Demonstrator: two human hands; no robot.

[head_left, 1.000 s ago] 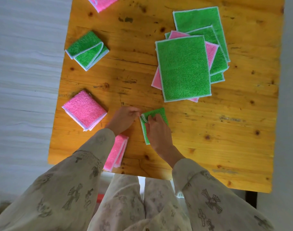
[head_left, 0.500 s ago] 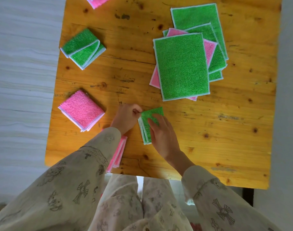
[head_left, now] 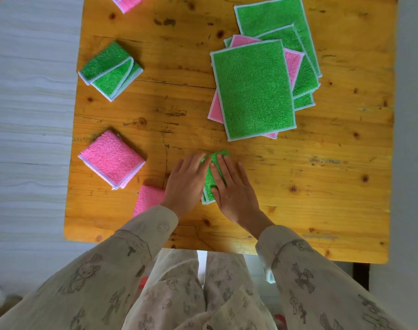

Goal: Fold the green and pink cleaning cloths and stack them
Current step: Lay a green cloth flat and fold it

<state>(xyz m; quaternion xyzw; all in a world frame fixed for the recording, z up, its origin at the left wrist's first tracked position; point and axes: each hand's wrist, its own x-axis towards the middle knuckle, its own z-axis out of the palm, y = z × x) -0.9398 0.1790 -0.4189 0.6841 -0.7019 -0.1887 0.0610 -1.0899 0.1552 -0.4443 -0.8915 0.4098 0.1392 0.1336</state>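
— While we look down on the wooden surface (head_left: pixel 322 186), we see both hands flat on the small folded green cloth (head_left: pixel 211 184) near its front edge. Agreed?

— Agreed. Our left hand (head_left: pixel 186 184) covers its left side, our right hand (head_left: pixel 231 186) its right, fingers spread; neither grip closes on anything (palms simply press down).

— And the others?

— We count a folded green cloth (head_left: pixel 110 71) at far left, a folded pink cloth (head_left: pixel 111 159) nearer us, and another pink cloth (head_left: pixel 147 198) partly hidden under our left sleeve (head_left: pixel 141 234).

— The unfolded ones?

— We see a loose pile of flat cloths (head_left: pixel 253 89) at right, green on top with pink edges showing beneath.
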